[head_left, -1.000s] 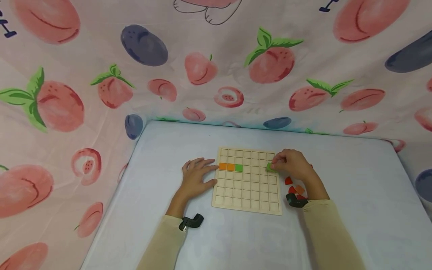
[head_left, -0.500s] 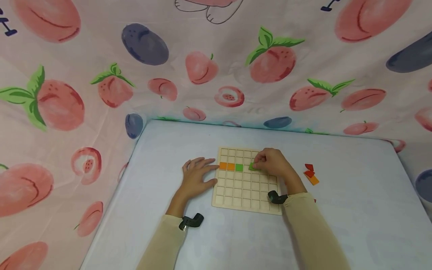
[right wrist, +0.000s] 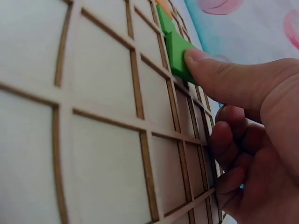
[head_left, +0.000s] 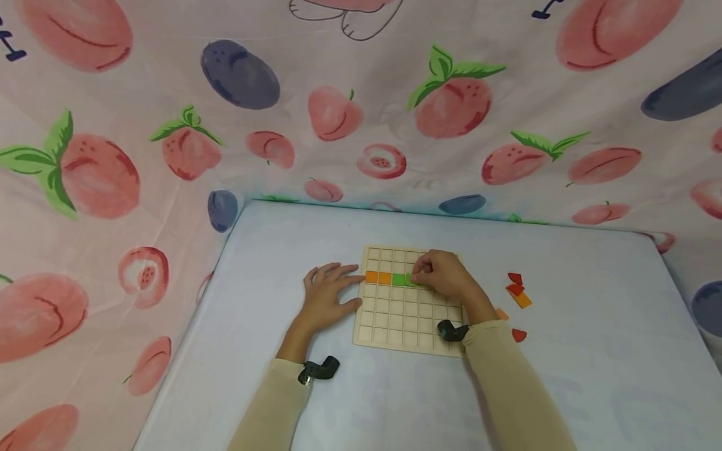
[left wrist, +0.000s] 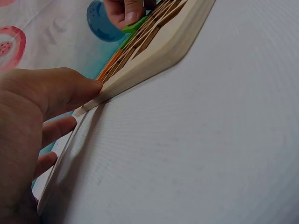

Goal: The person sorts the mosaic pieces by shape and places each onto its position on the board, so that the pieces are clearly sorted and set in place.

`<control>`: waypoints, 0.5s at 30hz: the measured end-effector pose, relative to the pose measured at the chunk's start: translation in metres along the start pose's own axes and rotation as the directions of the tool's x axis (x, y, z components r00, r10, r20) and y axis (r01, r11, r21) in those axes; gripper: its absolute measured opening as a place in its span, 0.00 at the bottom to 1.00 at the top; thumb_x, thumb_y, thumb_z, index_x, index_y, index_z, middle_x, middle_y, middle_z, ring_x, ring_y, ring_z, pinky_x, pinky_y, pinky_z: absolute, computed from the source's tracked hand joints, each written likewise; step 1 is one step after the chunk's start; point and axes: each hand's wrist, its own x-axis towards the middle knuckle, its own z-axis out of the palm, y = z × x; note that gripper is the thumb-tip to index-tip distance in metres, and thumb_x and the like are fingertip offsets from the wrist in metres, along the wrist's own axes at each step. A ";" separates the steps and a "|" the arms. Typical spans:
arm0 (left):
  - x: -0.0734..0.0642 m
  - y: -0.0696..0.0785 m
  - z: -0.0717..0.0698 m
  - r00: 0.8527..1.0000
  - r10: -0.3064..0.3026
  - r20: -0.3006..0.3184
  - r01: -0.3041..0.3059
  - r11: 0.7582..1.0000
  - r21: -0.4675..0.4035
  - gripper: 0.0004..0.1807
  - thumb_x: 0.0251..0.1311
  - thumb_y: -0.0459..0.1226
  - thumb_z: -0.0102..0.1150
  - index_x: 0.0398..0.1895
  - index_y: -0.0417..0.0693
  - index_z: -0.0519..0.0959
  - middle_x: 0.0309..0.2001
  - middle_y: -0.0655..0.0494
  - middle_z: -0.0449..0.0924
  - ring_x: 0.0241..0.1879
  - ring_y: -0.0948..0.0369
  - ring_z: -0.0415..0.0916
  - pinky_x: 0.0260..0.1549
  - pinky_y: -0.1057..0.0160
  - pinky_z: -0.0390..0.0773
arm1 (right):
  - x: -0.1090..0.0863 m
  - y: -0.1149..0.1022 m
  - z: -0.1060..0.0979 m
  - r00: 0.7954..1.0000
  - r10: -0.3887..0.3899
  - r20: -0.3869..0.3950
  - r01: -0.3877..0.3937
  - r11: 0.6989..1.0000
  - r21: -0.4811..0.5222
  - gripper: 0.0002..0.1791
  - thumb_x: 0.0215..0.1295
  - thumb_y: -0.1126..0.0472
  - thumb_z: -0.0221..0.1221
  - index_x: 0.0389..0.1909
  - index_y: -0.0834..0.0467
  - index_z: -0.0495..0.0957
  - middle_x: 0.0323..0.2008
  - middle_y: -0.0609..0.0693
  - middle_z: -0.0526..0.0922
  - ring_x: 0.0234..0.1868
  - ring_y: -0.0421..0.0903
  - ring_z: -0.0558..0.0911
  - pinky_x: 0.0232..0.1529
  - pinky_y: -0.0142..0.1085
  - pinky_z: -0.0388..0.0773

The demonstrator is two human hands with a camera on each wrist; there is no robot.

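Observation:
A wooden grid board [head_left: 395,322] lies on the table. Along its third row from the far edge, an orange tile [head_left: 371,277], a second orange tile [head_left: 385,277] and a green tile [head_left: 398,279] sit side by side from the left. My right hand [head_left: 444,275] pinches another green tile [right wrist: 177,58], slightly tilted, right at the cell beside the placed green one. Its other fingers are curled over the board. At the board's left edge rests my left hand [head_left: 327,300], fingers spread, with its thumb [left wrist: 74,88] against the wooden side.
Right of the board lie loose pieces: a red one [head_left: 514,277], another red one [head_left: 516,289] overlapping an orange tile [head_left: 523,300], an orange piece [head_left: 502,314] partly behind the right wrist, and a red piece [head_left: 519,335]. A fruit-patterned cloth [head_left: 333,62] hangs behind the table.
My right hand has carried the green tile leftward across the board, from its right edge to beside the placed green tile. Loose pieces have come into sight behind the arm. The left hand stays put.

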 end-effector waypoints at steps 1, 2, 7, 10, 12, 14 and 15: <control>0.000 0.000 0.000 1.000 -0.001 0.000 0.001 1.000 0.002 0.26 0.60 0.52 0.64 0.63 0.69 0.80 0.72 0.65 0.70 0.75 0.52 0.56 0.70 0.36 0.42 | 0.000 0.000 0.000 1.000 -0.002 0.004 0.002 1.000 -0.006 0.05 0.65 0.56 0.68 0.35 0.53 0.85 0.29 0.48 0.76 0.28 0.44 0.71 0.35 0.37 0.69; 0.000 0.000 0.000 1.000 -0.003 0.002 0.003 1.000 0.003 0.26 0.60 0.52 0.64 0.63 0.69 0.80 0.73 0.65 0.70 0.75 0.52 0.56 0.71 0.36 0.41 | 0.000 0.000 0.001 1.000 -0.003 0.008 0.003 1.000 -0.013 0.05 0.66 0.56 0.68 0.35 0.53 0.85 0.29 0.48 0.75 0.28 0.44 0.71 0.35 0.38 0.69; -0.001 0.000 0.000 1.000 -0.002 -0.002 0.002 1.000 -0.008 0.26 0.59 0.52 0.64 0.63 0.69 0.80 0.72 0.65 0.71 0.75 0.52 0.56 0.71 0.36 0.42 | -0.001 0.001 0.000 1.000 0.003 0.026 -0.002 0.999 -0.032 0.05 0.67 0.56 0.66 0.36 0.53 0.84 0.26 0.46 0.71 0.27 0.44 0.69 0.36 0.39 0.67; -0.001 0.000 0.000 1.000 -0.002 -0.002 0.002 1.000 -0.008 0.26 0.59 0.52 0.64 0.63 0.69 0.80 0.72 0.65 0.71 0.75 0.52 0.56 0.71 0.36 0.42 | -0.001 0.001 0.000 0.999 0.004 0.034 -0.003 0.999 -0.036 0.05 0.67 0.56 0.66 0.36 0.53 0.83 0.25 0.46 0.70 0.27 0.44 0.68 0.35 0.39 0.66; -0.001 0.000 0.000 1.000 -0.004 0.000 0.004 1.000 -0.008 0.26 0.59 0.52 0.64 0.63 0.69 0.80 0.72 0.65 0.71 0.75 0.52 0.56 0.71 0.37 0.41 | -0.001 0.000 0.000 0.999 0.004 0.033 -0.003 0.999 -0.039 0.05 0.67 0.56 0.66 0.37 0.53 0.83 0.25 0.46 0.70 0.26 0.44 0.68 0.35 0.39 0.66; -0.001 0.000 0.000 1.000 -0.003 -0.001 0.003 1.000 -0.010 0.26 0.59 0.52 0.64 0.64 0.69 0.80 0.73 0.65 0.70 0.75 0.52 0.56 0.71 0.36 0.41 | -0.002 0.000 0.000 1.000 0.004 0.030 -0.002 0.999 -0.045 0.05 0.67 0.56 0.66 0.36 0.53 0.83 0.25 0.45 0.70 0.26 0.44 0.68 0.35 0.39 0.66; -0.001 0.000 0.000 1.000 -0.001 -0.002 0.001 1.000 -0.013 0.26 0.59 0.52 0.64 0.63 0.69 0.80 0.72 0.65 0.71 0.75 0.52 0.56 0.71 0.36 0.41 | -0.002 0.000 0.000 1.000 0.003 0.028 -0.002 0.999 -0.047 0.05 0.67 0.56 0.66 0.36 0.53 0.84 0.24 0.45 0.70 0.25 0.44 0.68 0.35 0.39 0.66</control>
